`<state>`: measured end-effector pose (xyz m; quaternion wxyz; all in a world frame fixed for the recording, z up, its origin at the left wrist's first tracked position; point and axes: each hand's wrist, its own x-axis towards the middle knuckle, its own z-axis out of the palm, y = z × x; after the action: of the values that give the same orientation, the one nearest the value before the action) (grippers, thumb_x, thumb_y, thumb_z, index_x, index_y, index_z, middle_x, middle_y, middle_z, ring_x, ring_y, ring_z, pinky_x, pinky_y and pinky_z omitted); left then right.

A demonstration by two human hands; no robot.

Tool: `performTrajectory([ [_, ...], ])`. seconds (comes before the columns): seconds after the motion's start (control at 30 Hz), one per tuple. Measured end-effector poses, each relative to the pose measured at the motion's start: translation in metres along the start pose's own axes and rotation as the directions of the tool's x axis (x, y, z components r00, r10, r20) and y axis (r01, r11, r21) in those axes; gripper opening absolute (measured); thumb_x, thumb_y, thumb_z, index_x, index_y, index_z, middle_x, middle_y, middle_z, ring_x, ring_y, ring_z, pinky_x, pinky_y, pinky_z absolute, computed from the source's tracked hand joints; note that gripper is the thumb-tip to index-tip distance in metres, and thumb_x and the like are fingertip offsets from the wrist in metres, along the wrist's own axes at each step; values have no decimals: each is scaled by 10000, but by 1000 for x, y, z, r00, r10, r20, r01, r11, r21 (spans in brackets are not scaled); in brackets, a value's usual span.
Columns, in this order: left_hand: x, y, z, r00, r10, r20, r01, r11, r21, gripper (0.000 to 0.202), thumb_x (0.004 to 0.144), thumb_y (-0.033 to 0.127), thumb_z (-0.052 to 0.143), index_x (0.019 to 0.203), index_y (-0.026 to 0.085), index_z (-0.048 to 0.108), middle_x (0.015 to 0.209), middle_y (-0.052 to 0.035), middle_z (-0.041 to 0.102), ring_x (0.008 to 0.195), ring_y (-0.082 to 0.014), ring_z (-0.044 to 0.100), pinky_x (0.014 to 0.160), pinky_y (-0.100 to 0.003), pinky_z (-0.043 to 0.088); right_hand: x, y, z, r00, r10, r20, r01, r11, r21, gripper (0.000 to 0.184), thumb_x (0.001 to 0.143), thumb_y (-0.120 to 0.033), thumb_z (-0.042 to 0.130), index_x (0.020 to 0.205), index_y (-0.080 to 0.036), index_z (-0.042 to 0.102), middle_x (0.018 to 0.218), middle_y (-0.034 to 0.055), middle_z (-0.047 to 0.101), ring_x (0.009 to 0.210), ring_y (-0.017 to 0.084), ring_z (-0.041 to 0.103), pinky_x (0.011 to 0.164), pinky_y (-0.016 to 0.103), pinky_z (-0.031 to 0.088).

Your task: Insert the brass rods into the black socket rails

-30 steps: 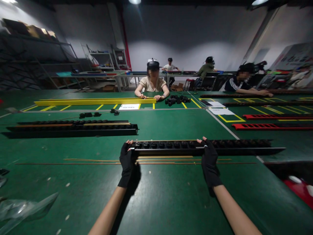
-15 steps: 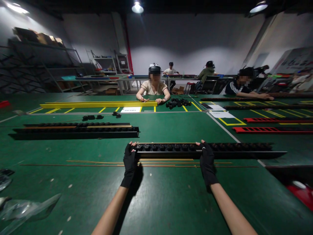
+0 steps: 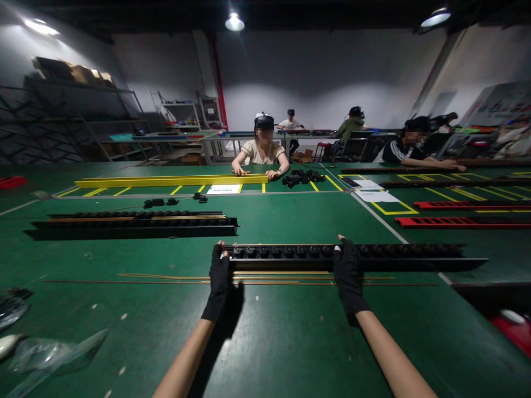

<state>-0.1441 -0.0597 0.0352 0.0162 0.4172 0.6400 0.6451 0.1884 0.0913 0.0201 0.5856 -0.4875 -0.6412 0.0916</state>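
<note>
A long black channel [image 3: 286,265] lies crosswise in front of me, with a row of black blocks [image 3: 276,252] set inside it. Along its far edge runs a thin brass-coloured rod [image 3: 286,245]. My left hand [image 3: 219,279], in a black fingerless glove, is closed around the channel's left end. Farther right, my right hand [image 3: 349,276], gloved the same way, grips the channel near its middle, thumb on the near side and fingers reaching over. Parts of the fingers are hidden behind the gloves. Several loose thin rods [image 3: 166,276] lie on the table just nearer than the channel.
More black channels [image 3: 133,228] with rods on top lie at left on the green table [image 3: 282,342]. Across it, a person [image 3: 262,149] handles a yellow channel [image 3: 174,181] beside a black parts pile [image 3: 302,177]. Red rails [image 3: 460,223] lie right; clear plastic [image 3: 53,354] lies near left.
My right hand has slid slightly left along the channel, its thumb now nearer the blocks. My left hand still holds the end. The view has shifted slightly.
</note>
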Motion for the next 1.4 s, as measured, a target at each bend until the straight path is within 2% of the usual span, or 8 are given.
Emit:
performTrajectory([
  [0.1,5,8,19,999,54,-1,-54,997,63,422,966,477,426,1285,247,580,1344,-80,626,1272,-227,564,1146,-451,406,-9,-24,16,984,-167,59,175,966,-191,429,984,-348,336,1265,-187,617,1352,136,610,1311,243,509,1142,524,338],
  [0.2,-2,20,61,986,142,88,-152,981,119,368,944,449,480,1187,241,661,1308,-84,663,1285,-255,564,1160,-488,375,-23,-58,46,922,-339,187,383,871,-308,432,993,-264,328,1324,-192,596,1371,112,617,1335,234,500,1182,521,252],
  [0.3,-18,27,103,922,333,199,-387,835,392,385,975,328,403,1270,221,627,1333,-107,649,1306,-259,554,1120,-508,389,-33,-81,80,855,-451,255,515,799,-312,401,963,-203,391,1285,-194,630,1331,94,652,1309,225,525,1193,490,197],
  [0.43,-28,24,130,843,506,180,-510,647,567,342,952,201,406,1160,211,678,1159,-88,734,1135,-245,649,1061,-475,398,-36,-83,109,855,-492,161,517,799,-307,288,941,-209,442,1009,-202,722,987,63,761,1031,219,639,1120,437,261],
  [0.53,-25,24,131,799,575,176,-558,601,572,247,942,200,454,983,200,697,973,-78,759,940,-234,680,1040,-467,382,-35,-76,115,857,-493,148,514,802,-305,288,948,-190,433,814,-217,687,749,30,700,756,180,592,967,367,342],
  [0.73,-9,34,128,798,567,206,-566,586,579,171,936,206,492,931,180,661,863,-70,735,835,-229,655,965,-432,388,-24,-84,119,855,-485,186,518,774,-363,313,946,-206,453,659,-211,578,617,23,569,644,167,474,730,318,291],
  [1.27,52,13,135,775,610,164,-565,552,613,200,929,218,539,736,212,590,641,-12,638,645,-187,568,794,-368,379,5,-111,169,895,-385,226,445,801,-399,332,939,-240,463,615,-224,534,580,23,570,587,177,482,660,319,252],
  [1.4,55,4,136,799,579,162,-543,579,608,226,924,221,559,700,212,587,645,-16,641,664,-184,592,819,-371,381,5,-110,177,909,-344,236,414,811,-413,319,916,-199,485,603,-225,542,580,29,590,578,175,500,652,322,254],
])
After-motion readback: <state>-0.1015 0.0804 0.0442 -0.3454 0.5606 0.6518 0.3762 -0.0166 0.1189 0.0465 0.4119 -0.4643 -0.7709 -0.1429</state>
